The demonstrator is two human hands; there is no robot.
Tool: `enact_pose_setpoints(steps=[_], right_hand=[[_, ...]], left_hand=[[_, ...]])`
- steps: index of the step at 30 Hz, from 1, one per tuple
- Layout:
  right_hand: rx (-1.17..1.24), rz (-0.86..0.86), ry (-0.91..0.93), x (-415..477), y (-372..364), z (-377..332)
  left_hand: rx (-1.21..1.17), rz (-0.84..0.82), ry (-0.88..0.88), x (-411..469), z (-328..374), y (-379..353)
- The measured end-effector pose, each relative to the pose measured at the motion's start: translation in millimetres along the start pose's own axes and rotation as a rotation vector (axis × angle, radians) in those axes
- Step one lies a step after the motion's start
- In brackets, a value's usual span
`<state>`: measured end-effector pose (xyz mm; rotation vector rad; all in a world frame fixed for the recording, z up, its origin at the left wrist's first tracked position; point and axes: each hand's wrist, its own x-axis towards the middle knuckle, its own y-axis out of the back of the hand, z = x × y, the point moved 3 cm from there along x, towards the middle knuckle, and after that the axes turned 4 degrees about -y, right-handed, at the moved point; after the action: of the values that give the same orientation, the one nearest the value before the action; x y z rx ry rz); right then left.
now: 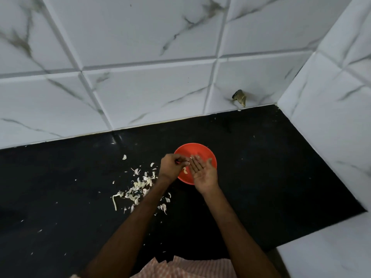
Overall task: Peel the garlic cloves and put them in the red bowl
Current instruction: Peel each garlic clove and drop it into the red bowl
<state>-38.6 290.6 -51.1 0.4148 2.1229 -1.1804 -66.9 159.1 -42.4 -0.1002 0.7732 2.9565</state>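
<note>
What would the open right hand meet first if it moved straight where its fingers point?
Probably the far rim of the round red bowl; if the right hand passes above it, the white tiled wall.

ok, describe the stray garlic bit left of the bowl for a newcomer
On the black counter, find the red bowl. Left of it, past the left hand, one white garlic bit lies alone, nearer the wall than the heap of peels.

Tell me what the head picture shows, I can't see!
At a red bowl on a black counter, a person's left grip pinches a small bit while the right grip lies open, palm up. A clove sits in the bowl; peels litter the counter beside it.
</note>
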Motion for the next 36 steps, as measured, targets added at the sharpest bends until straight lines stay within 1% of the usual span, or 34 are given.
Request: enact_pose_setpoints(steps=[4, 6, 8, 9, 10, 12, 14, 17, 18, 20, 23, 26, 28, 31, 33, 36], right_hand=[[-0.119, 0.049, 0.019, 6, 3, -6], [-0.276, 0.044, 0.091, 7, 2, -7], [-0.615, 0.011, 0.262, 2, -2, -5], [-0.830, -0.030, 0.360, -2, -8, -1], [-1.025, -0.096, 0.440, -8, -12, 7], [-1.283, -0.262, 0.510, -21, -19, 34], [-1.505, -0.391, 0.532, -25, -17, 67], [-1.948, -0.440, 0.538, -14, -2, 109], [-2.068, -0.436, 0.541, -10, 4, 115], [-2.231, -0.447, 0.618, -9, 12, 123], [-2.327, -0.478, 0.711, -13, 9, 127], [-2.320, -0.436, 0.739, -11, -1, 129], [-2.239, -0.355, 0.750, -7, -5, 128], [-2.104, -0.250, 0.750, -4, -6, 132], [-2.001, -0.176, 0.750, -3, -5, 133], [-1.847, -0.108, 0.728, -7, -8, 139]], left_hand=[[-0.130, 0.062, 0.043, -1, 0, -1], [-0.181, 0.139, 0.055, -5, -6, 11], [-0.193, 0.222, 0.062, -14, -18, 29], [-0.143, 0.260, 0.054, -22, -27, 41], [-0.041, 0.295, 0.036, -32, -36, 52], [0.246, 0.329, -0.018, -55, -62, 73], [0.488, 0.245, -0.018, -83, -90, 81], [0.710, 0.002, 0.031, -114, -121, 72], [0.734, -0.036, 0.026, -121, -124, 66], [0.691, -0.010, 0.006, -129, -122, 59], [0.655, 0.008, -0.001, -129, -119, 60], [0.616, -0.004, -0.008, -120, -124, 69], [0.504, 0.042, 0.020, -113, -126, 78], [0.260, 0.181, 0.044, -112, -126, 96], [0.248, 0.191, 0.068, -114, -128, 104], [0.358, 0.117, 0.082, -115, -133, 115]])
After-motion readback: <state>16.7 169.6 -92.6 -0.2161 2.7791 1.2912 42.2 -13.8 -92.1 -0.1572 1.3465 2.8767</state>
